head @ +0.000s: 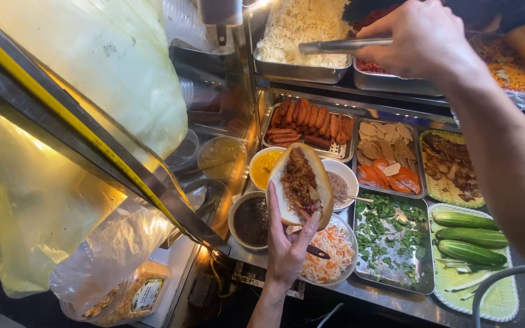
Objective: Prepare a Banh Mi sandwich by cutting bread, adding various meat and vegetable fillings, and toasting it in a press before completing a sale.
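My left hand (287,246) holds up a split bread roll (302,182), open side toward me and filled with dark shredded meat. It hovers over small bowls on a food stall counter. My right hand (423,39) reaches to the upper shelf and grips metal tongs (341,45). The tong tips lie over a steel tray of pale shredded food (302,27). Just under my right hand sits a tray of red shredded food (369,64).
Below are a tray of sausages (311,124), a tray of sliced meats (390,158), a herb tray (390,237), cucumbers on a green basket (466,234), a bowl of pickled shreds (332,246), and a dark sauce bowl (250,222). Plastic bags (62,170) hang at left.
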